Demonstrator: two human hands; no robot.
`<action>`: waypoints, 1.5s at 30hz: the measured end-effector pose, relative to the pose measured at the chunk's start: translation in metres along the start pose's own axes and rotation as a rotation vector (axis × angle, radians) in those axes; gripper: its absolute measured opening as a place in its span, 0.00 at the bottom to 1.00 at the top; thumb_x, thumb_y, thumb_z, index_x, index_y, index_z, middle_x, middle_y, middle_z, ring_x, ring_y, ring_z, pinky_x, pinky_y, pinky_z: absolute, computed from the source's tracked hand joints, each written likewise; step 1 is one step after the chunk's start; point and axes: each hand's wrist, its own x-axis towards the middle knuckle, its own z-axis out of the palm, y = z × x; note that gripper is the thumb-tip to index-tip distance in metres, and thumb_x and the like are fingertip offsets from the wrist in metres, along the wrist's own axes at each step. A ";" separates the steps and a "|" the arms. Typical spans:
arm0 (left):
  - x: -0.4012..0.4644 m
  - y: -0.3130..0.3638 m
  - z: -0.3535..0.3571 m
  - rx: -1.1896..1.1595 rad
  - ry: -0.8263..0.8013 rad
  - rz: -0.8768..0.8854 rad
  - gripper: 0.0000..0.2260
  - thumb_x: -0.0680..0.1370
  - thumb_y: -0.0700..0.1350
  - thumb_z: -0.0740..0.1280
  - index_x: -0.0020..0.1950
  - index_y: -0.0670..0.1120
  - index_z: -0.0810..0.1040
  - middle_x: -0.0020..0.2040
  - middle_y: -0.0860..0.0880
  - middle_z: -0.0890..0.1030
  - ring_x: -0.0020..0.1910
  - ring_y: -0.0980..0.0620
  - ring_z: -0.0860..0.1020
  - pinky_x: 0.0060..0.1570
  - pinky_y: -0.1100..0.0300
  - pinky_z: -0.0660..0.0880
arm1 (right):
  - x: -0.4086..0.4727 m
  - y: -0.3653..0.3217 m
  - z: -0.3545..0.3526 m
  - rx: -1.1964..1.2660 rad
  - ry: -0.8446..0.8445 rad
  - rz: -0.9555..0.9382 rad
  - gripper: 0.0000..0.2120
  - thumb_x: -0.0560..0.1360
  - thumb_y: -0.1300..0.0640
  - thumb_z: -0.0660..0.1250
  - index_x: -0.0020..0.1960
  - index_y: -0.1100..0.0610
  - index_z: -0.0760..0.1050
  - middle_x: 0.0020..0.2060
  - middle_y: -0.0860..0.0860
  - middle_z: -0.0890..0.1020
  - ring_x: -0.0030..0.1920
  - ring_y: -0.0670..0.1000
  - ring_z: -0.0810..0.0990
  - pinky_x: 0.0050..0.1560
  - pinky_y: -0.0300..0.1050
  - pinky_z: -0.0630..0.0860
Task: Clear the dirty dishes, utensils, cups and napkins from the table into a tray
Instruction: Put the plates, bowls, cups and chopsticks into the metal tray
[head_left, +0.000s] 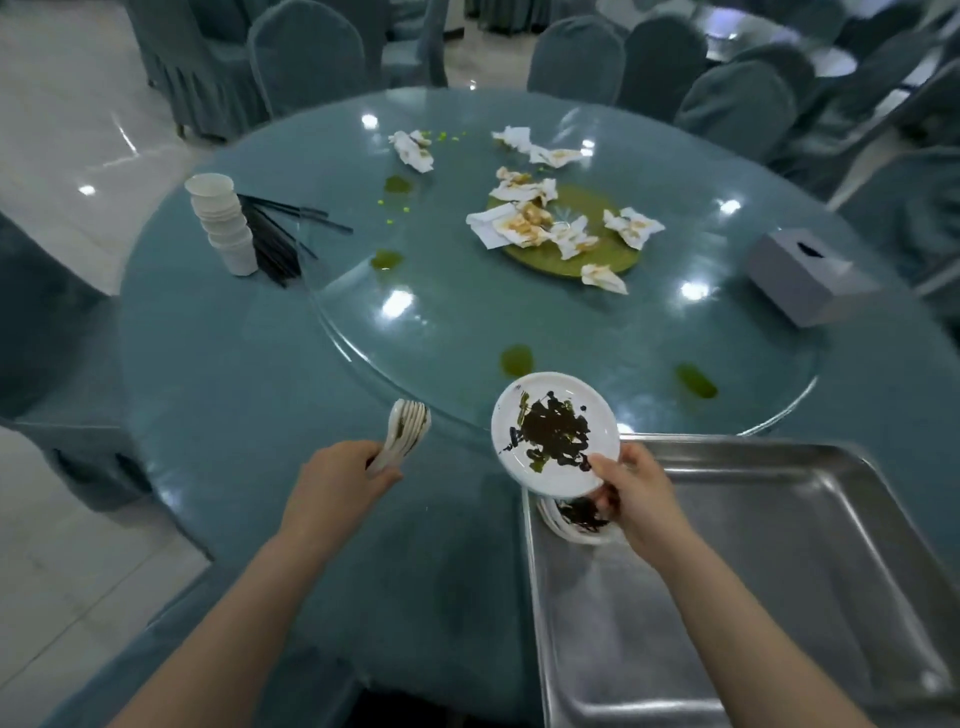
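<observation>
While the right hand (636, 493) grips stacked plates (556, 431) over the tray (779, 545), left hand (337, 478) clutches spoons (408, 426); next, lower plates, then cups (223, 223) at ten o'clock.

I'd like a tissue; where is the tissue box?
The grey tissue box sits at the table's right edge, right of the soiled napkins, beyond the metal tray.

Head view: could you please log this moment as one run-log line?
left hand: grips stacked white spoons | right hand: holds sauce-smeared white round plate over steel tray corner | crumpled napkins: uncleared
</observation>
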 end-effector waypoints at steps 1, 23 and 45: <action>0.001 0.015 0.010 0.003 -0.012 0.015 0.09 0.72 0.52 0.70 0.36 0.48 0.77 0.28 0.54 0.74 0.29 0.58 0.71 0.27 0.61 0.61 | -0.001 0.003 -0.021 0.008 0.018 0.006 0.06 0.76 0.63 0.66 0.45 0.57 0.70 0.28 0.54 0.78 0.22 0.47 0.72 0.22 0.37 0.69; -0.007 0.248 0.190 0.282 -0.355 0.317 0.08 0.76 0.52 0.65 0.41 0.49 0.75 0.39 0.50 0.78 0.42 0.48 0.76 0.36 0.57 0.65 | 0.040 0.085 -0.271 -0.077 0.281 0.195 0.06 0.77 0.59 0.66 0.46 0.57 0.69 0.23 0.51 0.78 0.21 0.47 0.72 0.21 0.38 0.65; -0.016 0.279 0.257 0.424 -0.405 0.235 0.16 0.77 0.50 0.65 0.60 0.42 0.71 0.59 0.43 0.73 0.56 0.42 0.76 0.50 0.54 0.71 | 0.032 0.075 -0.277 -0.256 0.245 0.187 0.04 0.75 0.59 0.65 0.42 0.56 0.77 0.33 0.53 0.84 0.33 0.49 0.82 0.38 0.44 0.76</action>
